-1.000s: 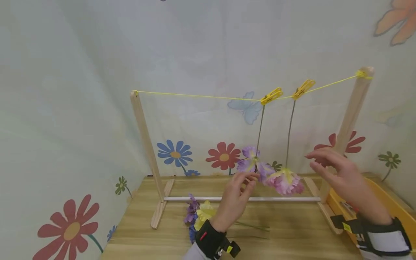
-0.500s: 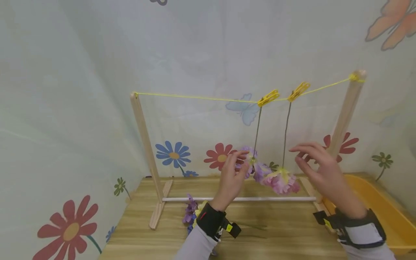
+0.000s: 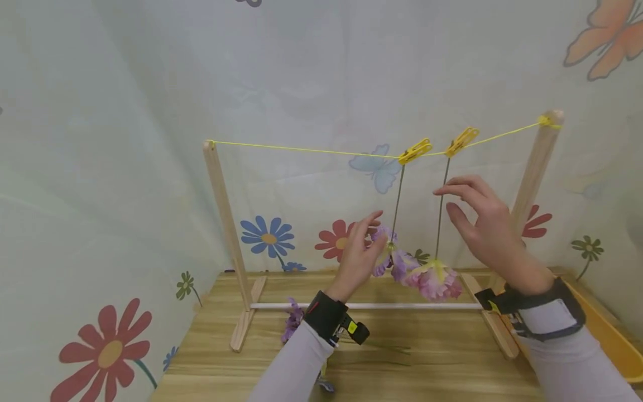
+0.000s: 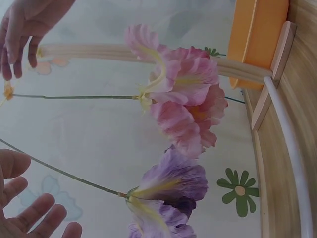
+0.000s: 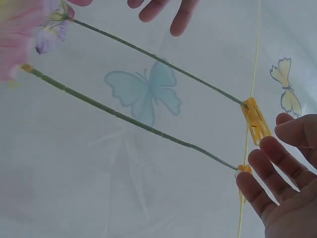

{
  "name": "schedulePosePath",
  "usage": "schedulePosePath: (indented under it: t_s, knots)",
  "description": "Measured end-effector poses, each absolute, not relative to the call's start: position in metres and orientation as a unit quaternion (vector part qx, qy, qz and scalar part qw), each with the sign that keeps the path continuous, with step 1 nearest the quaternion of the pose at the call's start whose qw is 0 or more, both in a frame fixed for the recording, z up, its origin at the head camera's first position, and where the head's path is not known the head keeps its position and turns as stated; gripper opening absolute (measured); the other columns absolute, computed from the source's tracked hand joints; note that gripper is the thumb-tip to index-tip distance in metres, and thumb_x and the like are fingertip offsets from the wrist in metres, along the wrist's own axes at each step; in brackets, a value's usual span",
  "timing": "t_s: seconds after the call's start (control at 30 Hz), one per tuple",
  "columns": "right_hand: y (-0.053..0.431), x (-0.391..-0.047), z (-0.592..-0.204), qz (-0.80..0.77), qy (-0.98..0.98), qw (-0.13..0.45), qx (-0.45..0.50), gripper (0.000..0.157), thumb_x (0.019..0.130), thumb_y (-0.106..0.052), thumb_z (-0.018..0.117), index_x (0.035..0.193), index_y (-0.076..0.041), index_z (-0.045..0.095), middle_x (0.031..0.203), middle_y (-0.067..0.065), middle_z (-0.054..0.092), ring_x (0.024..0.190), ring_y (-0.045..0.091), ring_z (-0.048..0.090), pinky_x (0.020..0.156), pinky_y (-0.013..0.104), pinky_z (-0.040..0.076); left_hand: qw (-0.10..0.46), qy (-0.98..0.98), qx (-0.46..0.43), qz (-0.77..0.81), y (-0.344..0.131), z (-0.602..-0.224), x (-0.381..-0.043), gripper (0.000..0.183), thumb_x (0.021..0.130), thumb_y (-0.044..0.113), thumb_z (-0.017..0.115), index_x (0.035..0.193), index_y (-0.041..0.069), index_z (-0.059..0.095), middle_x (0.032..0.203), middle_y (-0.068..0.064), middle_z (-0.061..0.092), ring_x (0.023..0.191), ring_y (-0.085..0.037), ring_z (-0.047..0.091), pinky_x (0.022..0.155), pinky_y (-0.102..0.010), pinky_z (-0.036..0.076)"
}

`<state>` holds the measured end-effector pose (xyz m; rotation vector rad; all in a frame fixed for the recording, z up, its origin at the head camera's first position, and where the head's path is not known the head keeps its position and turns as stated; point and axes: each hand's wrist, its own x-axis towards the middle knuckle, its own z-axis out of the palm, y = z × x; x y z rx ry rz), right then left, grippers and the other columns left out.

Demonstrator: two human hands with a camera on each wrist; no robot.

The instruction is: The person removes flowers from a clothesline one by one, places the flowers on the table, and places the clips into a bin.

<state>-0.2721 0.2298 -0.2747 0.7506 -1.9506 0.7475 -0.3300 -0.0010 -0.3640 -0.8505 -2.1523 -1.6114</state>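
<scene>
A purple artificial flower (image 4: pixel 171 186) and a pink artificial flower (image 4: pixel 181 91) hang upside down by their stems. One yellow clothespin (image 3: pixel 414 151) clips the purple flower's stem to a yellow string (image 3: pixel 301 149); another yellow clothespin (image 3: pixel 462 142) grips the pink one's. My left hand (image 3: pixel 358 257), empty, has its fingers spread beside the purple flower and its stem. Higher up, my right hand (image 3: pixel 479 215) is empty too, with loosely bent fingers over the pink flower's stem in the head view. Its fingertips appear close to the clothespins in the right wrist view.
Two wooden posts (image 3: pixel 226 223) carry the string, joined low down by a white rod (image 3: pixel 417 306). A purple flower (image 3: pixel 292 321) and green stems (image 3: pixel 387 349) lie on the wooden table, partly behind my left arm. An orange-yellow bin (image 3: pixel 615 349) stands at the right.
My right hand has moved left and up, from beside the right post to the pink flower's stem. My left hand has risen slightly. Both hanging flowers stay clipped.
</scene>
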Motion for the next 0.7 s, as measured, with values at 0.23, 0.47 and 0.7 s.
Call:
schedulePosePath:
  t_s: [0.23, 0.47, 0.7]
  knots:
    - [0.225, -0.280, -0.247, 0.291, -0.793, 0.442, 0.302, 0.034, 0.092, 0.018, 0.065, 0.120, 0.000, 0.071, 0.127, 0.018, 0.062, 0.125, 0.037, 0.053, 0.109, 0.030, 0.037, 0.158, -0.765, -0.300, -0.547, 0.002, -0.348, -0.341, 0.051, 0.104, 0.016, 0.061, 0.154, 0.012, 0.049, 0.138, -0.017, 0.058, 0.124, -0.034, 0.058, 0.097, -0.034, 0.052]
    - [0.225, -0.293, -0.228, 0.240, -0.799, 0.443, 0.329, 0.042, 0.092, 0.015, 0.066, 0.132, 0.004, 0.064, 0.142, 0.023, 0.057, 0.145, 0.043, 0.039, 0.122, 0.056, 0.025, 0.141, -0.780, -0.301, -0.529, -0.001, -0.337, -0.347, 0.054, 0.103, 0.012, 0.061, 0.155, 0.014, 0.048, 0.140, -0.015, 0.056, 0.127, -0.031, 0.056, 0.099, -0.033, 0.052]
    - [0.224, -0.301, -0.212, 0.191, -0.810, 0.432, 0.347, 0.051, 0.091, 0.010, 0.071, 0.140, 0.000, 0.058, 0.143, 0.026, 0.052, 0.143, 0.047, 0.038, 0.120, 0.062, 0.025, 0.110, -0.773, -0.313, -0.541, 0.002, -0.331, -0.351, 0.060, 0.105, 0.015, 0.061, 0.161, 0.013, 0.038, 0.144, -0.015, 0.054, 0.133, -0.032, 0.054, 0.105, -0.036, 0.050]
